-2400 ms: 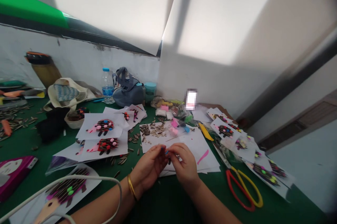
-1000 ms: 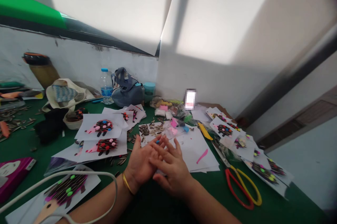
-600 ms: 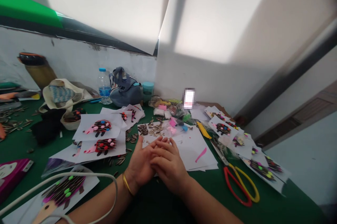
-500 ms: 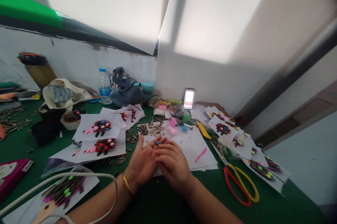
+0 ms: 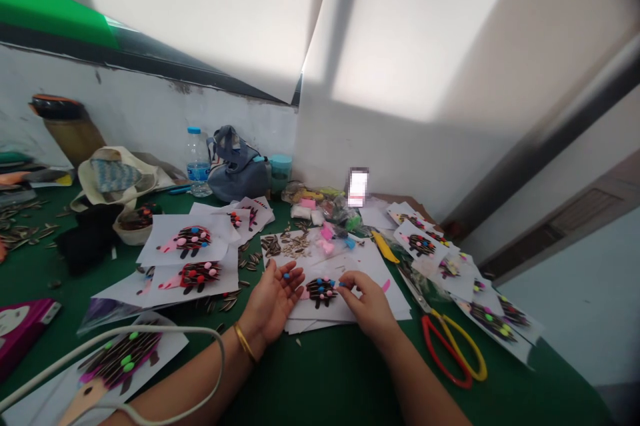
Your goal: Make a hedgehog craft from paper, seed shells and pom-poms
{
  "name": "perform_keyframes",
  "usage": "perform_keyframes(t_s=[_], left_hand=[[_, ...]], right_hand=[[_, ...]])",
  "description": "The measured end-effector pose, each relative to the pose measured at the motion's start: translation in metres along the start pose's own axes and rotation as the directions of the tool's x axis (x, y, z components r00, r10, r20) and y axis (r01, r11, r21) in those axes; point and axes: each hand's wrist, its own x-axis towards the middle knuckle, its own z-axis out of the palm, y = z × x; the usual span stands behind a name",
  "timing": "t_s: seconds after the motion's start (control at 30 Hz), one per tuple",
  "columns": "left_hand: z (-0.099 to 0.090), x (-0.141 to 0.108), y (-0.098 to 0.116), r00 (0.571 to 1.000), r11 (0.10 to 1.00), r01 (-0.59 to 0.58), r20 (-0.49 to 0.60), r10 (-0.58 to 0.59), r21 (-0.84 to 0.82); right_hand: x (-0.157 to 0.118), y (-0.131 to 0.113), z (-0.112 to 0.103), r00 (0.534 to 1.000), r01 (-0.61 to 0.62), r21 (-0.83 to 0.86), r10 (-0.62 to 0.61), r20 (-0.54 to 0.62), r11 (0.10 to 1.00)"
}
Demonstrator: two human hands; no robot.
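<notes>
Palm up, my left hand (image 5: 274, 301) has its fingers loosely spread, with a small blue ball (image 5: 287, 276) lying on them. My right hand (image 5: 367, 301) pinches another small blue ball (image 5: 342, 284) between thumb and fingertips. Between the hands, a dark seed-covered hedgehog figure (image 5: 320, 292) with blue and pink balls lies on white paper (image 5: 367, 259). The right fingertips are beside its right edge. Lumps of pink clay (image 5: 327, 246) and blue clay (image 5: 350, 243) sit behind it, near scattered seeds (image 5: 295, 245).
Red-and-yellow scissors (image 5: 453, 349) and a yellow cutter (image 5: 385, 247) lie right. Finished hedgehog sheets (image 5: 187, 239) are stacked left, others (image 5: 493, 323) far right. A white cable (image 5: 220, 346) crosses above my left forearm. A bottle (image 5: 199, 169) and bag (image 5: 237, 176) stand behind.
My right hand has moved right, away from my left palm, and now pinches a blue ball near the hedgehog. The hedgehog between the hands has come into view.
</notes>
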Motion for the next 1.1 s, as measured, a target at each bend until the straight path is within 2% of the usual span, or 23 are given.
perform_keyframes(t_s=[0.1, 0.17, 0.3, 0.5, 0.87, 1.1], left_hand=[[0.0, 0.001, 0.0, 1.0, 1.0, 0.001, -0.011, -0.001, 0.002], [-0.001, 0.001, -0.001, 1.0, 1.0, 0.003, -0.014, -0.003, 0.001], [-0.001, 0.001, -0.001, 1.0, 1.0, 0.001, -0.024, -0.001, 0.009], [-0.001, 0.001, -0.003, 1.0, 1.0, -0.008, -0.018, 0.009, 0.008], [0.002, 0.001, -0.002, 1.0, 1.0, -0.01, -0.023, 0.01, 0.018], [0.0, 0.0, -0.003, 1.0, 1.0, -0.012, -0.021, 0.012, 0.025]], right_hand=[[-0.002, 0.006, -0.003, 0.993, -0.107, -0.004, 0.107, 0.052, 0.994], [-0.004, 0.01, -0.006, 0.988, -0.137, -0.002, 0.137, 0.074, 0.991], [-0.006, 0.013, -0.007, 0.985, -0.113, -0.052, 0.119, 0.128, 0.992], [-0.006, 0.01, -0.001, 0.971, -0.137, -0.096, 0.153, 0.186, 0.986], [-0.003, 0.009, 0.005, 0.981, -0.069, -0.152, 0.094, 0.169, 0.986], [-0.005, 0.006, 0.001, 0.97, -0.11, -0.114, 0.132, 0.203, 0.987]])
